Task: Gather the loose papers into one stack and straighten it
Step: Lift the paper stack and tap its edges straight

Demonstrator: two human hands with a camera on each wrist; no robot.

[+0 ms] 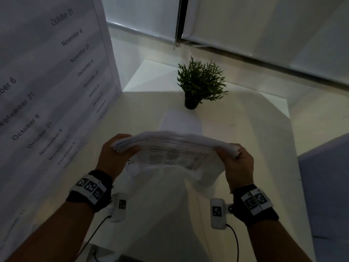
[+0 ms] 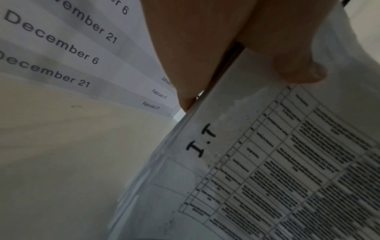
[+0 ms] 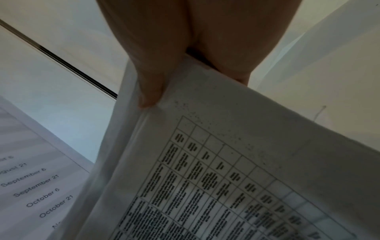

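One big pale table [image 1: 264,133] lies under a thick white paper stack [image 1: 173,148], held up on edge. A single white sheet [image 1: 179,121] lies beyond. The left hand [image 1: 113,154] and right hand [image 1: 238,163] pinch the stack's ends. Next, I think: tap edges even, add that sheet.

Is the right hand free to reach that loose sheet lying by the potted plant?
Probably not yet: the right hand grips the paper stack, as does the left hand. The loose sheet lies unobstructed beyond it.
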